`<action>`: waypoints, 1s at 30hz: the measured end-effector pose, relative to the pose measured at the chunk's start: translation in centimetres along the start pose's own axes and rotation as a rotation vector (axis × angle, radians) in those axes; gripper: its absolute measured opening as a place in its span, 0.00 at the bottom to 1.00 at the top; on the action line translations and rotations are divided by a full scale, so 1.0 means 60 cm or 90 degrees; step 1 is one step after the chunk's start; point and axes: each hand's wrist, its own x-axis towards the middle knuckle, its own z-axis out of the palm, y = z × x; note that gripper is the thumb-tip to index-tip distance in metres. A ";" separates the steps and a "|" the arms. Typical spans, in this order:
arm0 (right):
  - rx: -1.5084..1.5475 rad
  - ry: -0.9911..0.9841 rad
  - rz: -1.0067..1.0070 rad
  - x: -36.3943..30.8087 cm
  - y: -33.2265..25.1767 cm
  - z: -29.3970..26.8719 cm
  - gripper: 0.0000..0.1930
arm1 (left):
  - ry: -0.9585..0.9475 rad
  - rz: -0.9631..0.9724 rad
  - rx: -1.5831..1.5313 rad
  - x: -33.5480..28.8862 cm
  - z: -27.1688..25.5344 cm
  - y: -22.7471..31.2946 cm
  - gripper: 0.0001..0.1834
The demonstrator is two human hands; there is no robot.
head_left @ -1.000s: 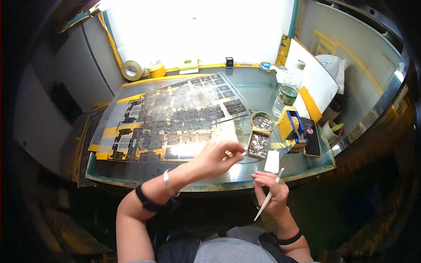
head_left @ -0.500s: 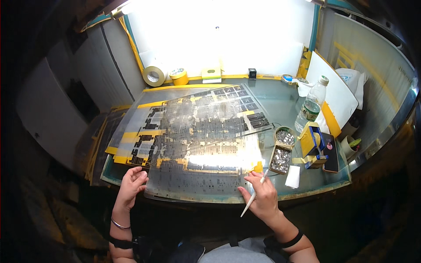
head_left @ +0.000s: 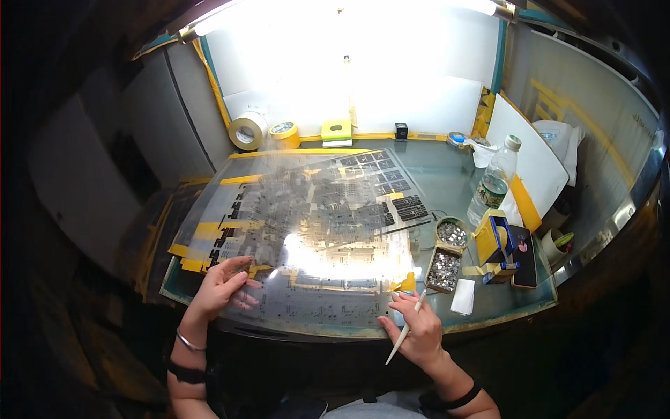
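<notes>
A large clear film [head_left: 321, 311] printed with fine dark circuit patterns lies askew over other patterned sheets on the glass-topped table. At its near left edge is my left hand [head_left: 222, 290], thumb in front and some fingers hazy behind the film, so the edge appears held between them. My right hand [head_left: 421, 334] grips a slim white pointed stick [head_left: 398, 346], tip downward. Its thumb and fingertips are at the film's near right corner; whether they also pinch the film I cannot tell. Yellow tape [head_left: 405, 283] sits just beyond those fingertips. Glare hides part of the pattern.
Right of the sheets stand two small containers [head_left: 442, 269] of shiny bits, a white paper slip [head_left: 463, 297], a blue-and-yellow tape dispenser [head_left: 494, 244], a phone [head_left: 523, 262] and a plastic bottle [head_left: 490, 185]. Tape rolls [head_left: 248, 131] line the back beneath a bright panel.
My left hand has moved right and inward, onto the film's edge. The film's near part has shifted or lifted, and its glare has spread. My right hand still holds the stick. The view has tilted slightly.
</notes>
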 end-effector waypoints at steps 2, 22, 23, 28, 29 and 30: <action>0.002 0.020 0.006 -0.003 0.003 -0.001 0.15 | 0.039 0.044 -0.026 -0.012 0.001 -0.008 0.21; 0.101 0.087 0.131 -0.020 0.018 -0.005 0.08 | 0.108 0.179 -0.637 0.247 0.269 0.056 0.10; 0.112 0.083 0.125 -0.020 0.014 -0.003 0.08 | 0.122 0.147 -0.611 0.253 0.281 0.062 0.15; 0.105 0.064 0.090 -0.016 0.011 -0.004 0.09 | 0.051 0.128 0.041 0.275 0.252 0.024 0.41; 0.103 0.065 0.083 -0.015 0.011 -0.002 0.09 | 0.003 0.162 0.181 0.273 0.233 0.016 0.42; 0.099 0.067 0.077 -0.014 0.010 -0.001 0.09 | -0.048 0.197 0.319 0.273 0.215 0.008 0.42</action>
